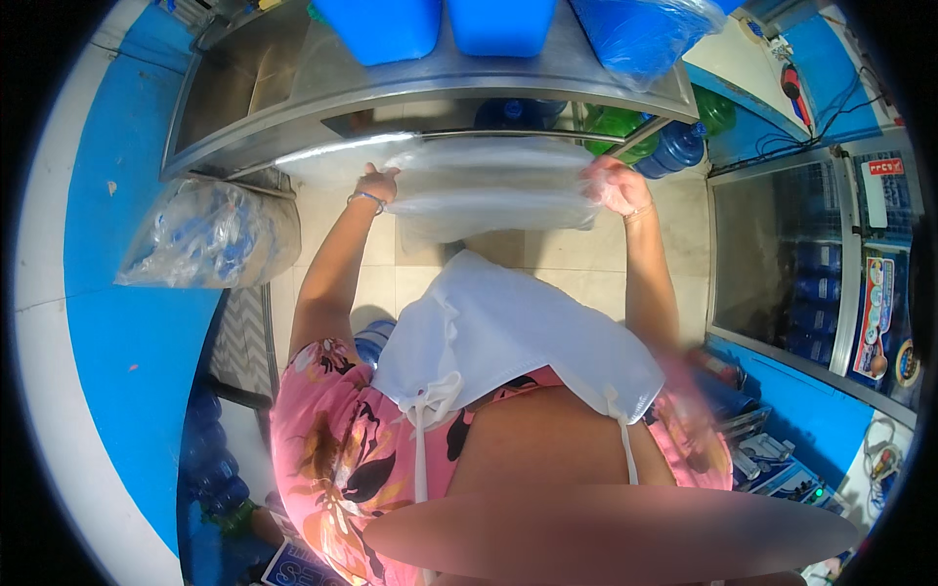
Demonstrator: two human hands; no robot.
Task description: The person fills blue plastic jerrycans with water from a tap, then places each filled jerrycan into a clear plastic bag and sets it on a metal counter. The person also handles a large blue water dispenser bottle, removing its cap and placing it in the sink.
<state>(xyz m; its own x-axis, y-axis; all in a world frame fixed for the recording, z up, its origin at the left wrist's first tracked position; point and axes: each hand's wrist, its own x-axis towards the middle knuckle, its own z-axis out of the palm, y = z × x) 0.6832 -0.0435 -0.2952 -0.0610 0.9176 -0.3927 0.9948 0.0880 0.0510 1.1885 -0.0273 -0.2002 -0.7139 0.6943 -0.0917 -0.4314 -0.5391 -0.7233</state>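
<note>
A clear plastic sheet or large bag (491,176) stretches between my two hands, in front of the steel counter. On its left side, my left hand (379,183) grips the plastic, with a bracelet around the wrist. My right hand (619,187) holds the opposite side, its fingers partly covered by the film and slightly blurred. The plastic hangs in loose horizontal folds over the tiled floor. A further stretch of clear film (322,165) reaches left past my left hand along the counter. A white apron (506,322) covers my front.
Blue containers (502,26) stand on the stainless steel counter (410,84), one wrapped in film. A clear bag of bottle-like items (220,234) rests at the left. Large blue bottles (674,150) stand under the counter's right end. A glass-fronted cabinet (773,264) lines the right wall.
</note>
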